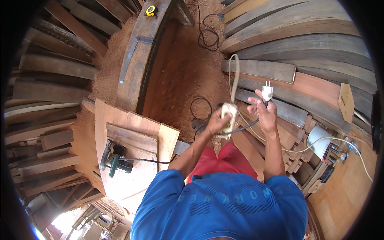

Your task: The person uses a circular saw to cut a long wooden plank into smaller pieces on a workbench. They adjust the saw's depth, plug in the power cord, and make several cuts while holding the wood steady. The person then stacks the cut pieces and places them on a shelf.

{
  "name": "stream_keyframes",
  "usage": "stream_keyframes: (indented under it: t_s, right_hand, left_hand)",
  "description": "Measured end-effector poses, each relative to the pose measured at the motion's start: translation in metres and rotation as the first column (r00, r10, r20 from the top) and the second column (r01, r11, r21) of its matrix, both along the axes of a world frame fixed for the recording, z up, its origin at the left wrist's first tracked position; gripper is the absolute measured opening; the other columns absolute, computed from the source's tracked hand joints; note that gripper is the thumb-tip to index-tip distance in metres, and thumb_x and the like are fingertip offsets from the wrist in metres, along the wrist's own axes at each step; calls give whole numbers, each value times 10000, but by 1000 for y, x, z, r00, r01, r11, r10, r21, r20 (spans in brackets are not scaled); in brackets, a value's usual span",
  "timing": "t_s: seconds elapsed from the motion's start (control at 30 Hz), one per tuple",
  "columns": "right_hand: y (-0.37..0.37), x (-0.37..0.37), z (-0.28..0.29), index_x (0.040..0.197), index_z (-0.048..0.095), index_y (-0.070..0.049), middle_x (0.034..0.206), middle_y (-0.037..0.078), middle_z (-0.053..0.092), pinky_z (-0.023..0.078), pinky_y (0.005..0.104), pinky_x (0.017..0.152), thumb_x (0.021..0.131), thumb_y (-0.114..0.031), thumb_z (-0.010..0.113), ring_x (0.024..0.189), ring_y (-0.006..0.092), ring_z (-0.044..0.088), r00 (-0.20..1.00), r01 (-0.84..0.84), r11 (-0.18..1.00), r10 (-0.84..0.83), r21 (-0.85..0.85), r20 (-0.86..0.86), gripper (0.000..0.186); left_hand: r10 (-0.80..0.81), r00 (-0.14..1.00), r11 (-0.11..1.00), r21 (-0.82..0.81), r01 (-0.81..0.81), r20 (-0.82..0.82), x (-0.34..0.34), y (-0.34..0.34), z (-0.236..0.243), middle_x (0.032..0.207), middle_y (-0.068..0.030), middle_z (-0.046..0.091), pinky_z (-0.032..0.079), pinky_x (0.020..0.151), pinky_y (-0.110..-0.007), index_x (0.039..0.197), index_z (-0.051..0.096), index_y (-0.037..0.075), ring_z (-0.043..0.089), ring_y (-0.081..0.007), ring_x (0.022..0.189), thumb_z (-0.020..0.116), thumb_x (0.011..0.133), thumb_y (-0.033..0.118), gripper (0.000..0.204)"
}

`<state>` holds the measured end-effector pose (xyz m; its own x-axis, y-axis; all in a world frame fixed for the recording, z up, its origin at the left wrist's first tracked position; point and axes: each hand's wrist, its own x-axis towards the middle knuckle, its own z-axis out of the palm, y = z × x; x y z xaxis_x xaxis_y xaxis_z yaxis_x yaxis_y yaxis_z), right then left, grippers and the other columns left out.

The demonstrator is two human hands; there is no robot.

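Aiming a white plastic plug with two round metal pins (267,93) away from the body, pins toward the top of the view, with its long axis nearly straight up and down. Holding a cream-white oblong plastic socket block (228,113) lengthwise too, roughly parallel to the plug, with a cream cable (235,76) looping up beyond its far end.

Standing over a reddish-brown floor strewn with sawdust (172,74), between dark, weathered boards stacked at left (56,66) and more at right (312,44). Lying on a pale wooden plank tabletop (132,176) at left: a dark green and black circular saw (115,158). Resting on a long, worn timber bench (138,74) farther off: a yellow tape measure (151,11) and a dark metal square (130,60). Set down at far right, beside a pale plywood panel (344,192): a white bucket-like container (319,138).

Pinching the plug near the right side of the right hand (263,112), well up past the palm, with the other fingers loosely curled to the left. Clasping the socket block firmly in the left hand (219,122), chiefly along its left side. Trailing from the plug's base toward the left hand: a black cable (244,128).
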<state>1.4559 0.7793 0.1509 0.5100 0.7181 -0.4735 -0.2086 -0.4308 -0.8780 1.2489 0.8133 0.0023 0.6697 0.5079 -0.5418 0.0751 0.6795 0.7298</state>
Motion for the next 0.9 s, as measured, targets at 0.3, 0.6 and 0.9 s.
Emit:
stream_keyframes:
  t_s: [0.3,0.6,0.9]
  right_hand:
    - [-9,-50,47,1382,495,-10,1242,289,629,501,439,944,1013,-370,571,1181,430,616,856,-401,912,408,-90,317,521]
    - [-6,-83,47,1175,641,-26,1012,216,704,515,503,782,942,-253,646,919,429,669,687,-435,858,513,-274,515,325]
    - [-13,-89,38,1104,652,-27,934,208,649,489,496,732,891,-238,667,871,417,637,512,-423,815,575,-396,638,300]
  left_hand:
    - [457,873,856,-350,-381,168,8,66,43,1116,-147,679,642,726,-435,1306,532,81,711,-264,882,511,922,700,729]
    - [375,905,903,-299,-308,202,11,69,87,1388,-33,538,545,932,-324,1612,205,194,583,-151,1136,343,1084,470,612]
    - [298,937,947,-179,-267,183,-4,46,73,1364,-30,548,503,963,-310,1603,239,146,554,-131,1140,370,1089,444,609]
